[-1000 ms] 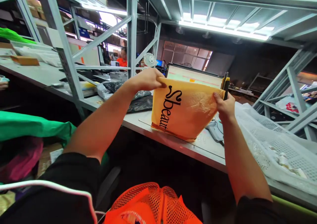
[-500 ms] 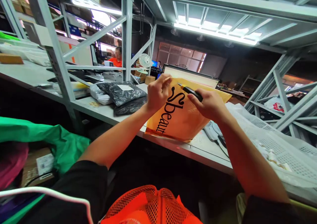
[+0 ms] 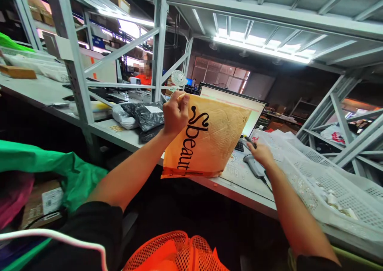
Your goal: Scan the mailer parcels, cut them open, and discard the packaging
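My left hand (image 3: 176,112) is closed on the top left corner of a yellow padded mailer (image 3: 220,139), which hangs upright over the table's front edge with black lettering facing me. To the right of the mailer, my right hand (image 3: 261,154) grips a black utility knife (image 3: 251,143) with a yellowish tip, pointing away to the left. Close below that hand a grey handheld scanner (image 3: 254,166) lies on the table (image 3: 236,180). Part of a keyboard (image 3: 239,146) shows behind the mailer's right edge.
A monitor (image 3: 254,115) stands behind the mailer. Black plastic parcels (image 3: 146,115) lie left, beside a metal rack post (image 3: 78,87). White perforated baskets (image 3: 338,183) holding small bottles stand right. A small fan (image 3: 178,78) and a person in orange (image 3: 145,77) are farther back.
My right hand has moved with the knife from in front of the mailer down to its right. My left hand has shifted left with the mailer, which now shows more of its face.
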Motion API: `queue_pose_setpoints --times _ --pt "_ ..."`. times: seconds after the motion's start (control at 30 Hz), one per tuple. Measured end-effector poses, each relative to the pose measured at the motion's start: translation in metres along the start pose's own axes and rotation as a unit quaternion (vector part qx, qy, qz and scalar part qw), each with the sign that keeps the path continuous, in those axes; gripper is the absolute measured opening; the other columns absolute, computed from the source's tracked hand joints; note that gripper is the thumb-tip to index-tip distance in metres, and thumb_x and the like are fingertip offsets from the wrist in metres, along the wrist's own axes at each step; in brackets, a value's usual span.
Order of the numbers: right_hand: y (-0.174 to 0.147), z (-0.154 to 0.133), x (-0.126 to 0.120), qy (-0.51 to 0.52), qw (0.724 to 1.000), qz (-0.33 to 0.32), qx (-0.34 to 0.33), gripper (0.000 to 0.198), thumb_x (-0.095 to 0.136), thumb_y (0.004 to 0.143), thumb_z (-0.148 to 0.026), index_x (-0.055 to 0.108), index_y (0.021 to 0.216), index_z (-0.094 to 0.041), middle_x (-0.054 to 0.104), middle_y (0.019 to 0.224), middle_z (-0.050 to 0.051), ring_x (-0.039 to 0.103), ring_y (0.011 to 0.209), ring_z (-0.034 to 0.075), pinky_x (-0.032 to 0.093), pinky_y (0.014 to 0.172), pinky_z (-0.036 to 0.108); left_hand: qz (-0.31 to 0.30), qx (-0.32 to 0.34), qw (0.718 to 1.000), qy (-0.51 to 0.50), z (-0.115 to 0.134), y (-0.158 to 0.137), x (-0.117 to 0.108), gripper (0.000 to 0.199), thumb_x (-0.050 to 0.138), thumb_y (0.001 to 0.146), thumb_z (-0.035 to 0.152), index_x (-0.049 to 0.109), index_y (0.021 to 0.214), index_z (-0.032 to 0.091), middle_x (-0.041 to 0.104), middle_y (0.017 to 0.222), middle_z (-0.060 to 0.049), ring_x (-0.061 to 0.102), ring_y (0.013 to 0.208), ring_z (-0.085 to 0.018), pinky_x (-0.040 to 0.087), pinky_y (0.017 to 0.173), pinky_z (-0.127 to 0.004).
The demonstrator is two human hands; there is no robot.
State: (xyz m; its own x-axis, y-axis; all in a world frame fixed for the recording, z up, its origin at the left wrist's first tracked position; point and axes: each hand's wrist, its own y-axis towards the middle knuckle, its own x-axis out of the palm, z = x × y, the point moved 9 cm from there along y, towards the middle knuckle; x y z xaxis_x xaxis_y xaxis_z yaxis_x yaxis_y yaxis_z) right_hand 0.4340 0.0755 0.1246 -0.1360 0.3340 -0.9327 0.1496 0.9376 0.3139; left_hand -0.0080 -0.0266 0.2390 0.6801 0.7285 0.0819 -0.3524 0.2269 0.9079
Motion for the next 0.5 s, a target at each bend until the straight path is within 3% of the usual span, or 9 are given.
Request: queue_pose_setpoints --times 0.13,0.27,0.33,0.4,0.43,0.5 --pt "-0.043 0.009 0.067 0.021 0.998 -0.037 0.036 0.045 0.053 0.101 -0.048 0.071 0.118 -0.010 0.071 0.114 0.024 0.070 0.111 0.036 0.052 0.096 0.045 0.010 -0.023 1.000 -0.017 -0.007 -0.002 -0.019 0.035 0.048 0.106 0.054 0.063 0.094 0.025 0.052 0.064 0.002 0.046 0.059 -0.015 0.040 0.059 -0.031" --pt "-0.070 0.007 0.083 0.087 0.996 -0.029 -0.007 0.050 0.059 0.096 -0.057 0.074 0.103 -0.010 0.071 0.115 0.023 0.071 0.110 0.036 0.054 0.099 0.048 0.042 -0.020 0.997 -0.057 -0.002 -0.011 -0.053 0.041 0.051 0.104 0.063 0.063 0.092 0.026 0.058 0.072 -0.001 0.053 0.067 -0.017 0.046 0.060 -0.032" --pt "-0.071 0.002 0.067 0.125 0.992 -0.013 -0.032 0.058 0.053 0.097 -0.063 0.075 0.107 -0.010 0.070 0.122 0.023 0.069 0.116 0.035 0.053 0.104 0.047 0.072 -0.007 0.995 -0.071 0.008 -0.019 -0.073 0.040 0.052 0.103 0.063 0.063 0.090 0.027 0.060 0.075 -0.003 0.057 0.070 -0.019 0.048 0.060 -0.034" --pt "-0.072 -0.005 0.032 0.196 0.979 0.021 -0.058 0.065 0.045 0.100 -0.067 0.072 0.120 -0.012 0.071 0.126 0.020 0.068 0.121 0.031 0.051 0.109 0.046 0.093 0.008 0.993 -0.067 0.023 -0.028 -0.088 0.037 0.053 0.103 0.061 0.064 0.090 0.028 0.063 0.079 -0.004 0.060 0.073 -0.021 0.051 0.061 -0.037" --pt "-0.075 -0.011 0.008 0.251 0.964 0.040 -0.081 0.067 0.042 0.101 -0.070 0.070 0.125 -0.014 0.072 0.126 0.018 0.068 0.120 0.029 0.052 0.110 0.045 0.101 0.016 0.993 -0.060 0.032 -0.033 -0.094 0.036 0.053 0.103 0.060 0.065 0.090 0.029 0.064 0.080 -0.005 0.062 0.074 -0.021 0.053 0.062 -0.038" --pt "-0.092 -0.028 -0.053 0.404 0.898 0.085 -0.151 0.069 0.049 0.097 -0.076 0.070 0.129 -0.019 0.074 0.122 0.014 0.071 0.115 0.029 0.054 0.107 0.048 0.115 0.038 0.991 -0.052 0.054 -0.045 -0.103 0.033 0.054 0.103 0.056 0.065 0.088 0.029 0.066 0.081 -0.005 0.063 0.074 -0.022 0.054 0.062 -0.039"
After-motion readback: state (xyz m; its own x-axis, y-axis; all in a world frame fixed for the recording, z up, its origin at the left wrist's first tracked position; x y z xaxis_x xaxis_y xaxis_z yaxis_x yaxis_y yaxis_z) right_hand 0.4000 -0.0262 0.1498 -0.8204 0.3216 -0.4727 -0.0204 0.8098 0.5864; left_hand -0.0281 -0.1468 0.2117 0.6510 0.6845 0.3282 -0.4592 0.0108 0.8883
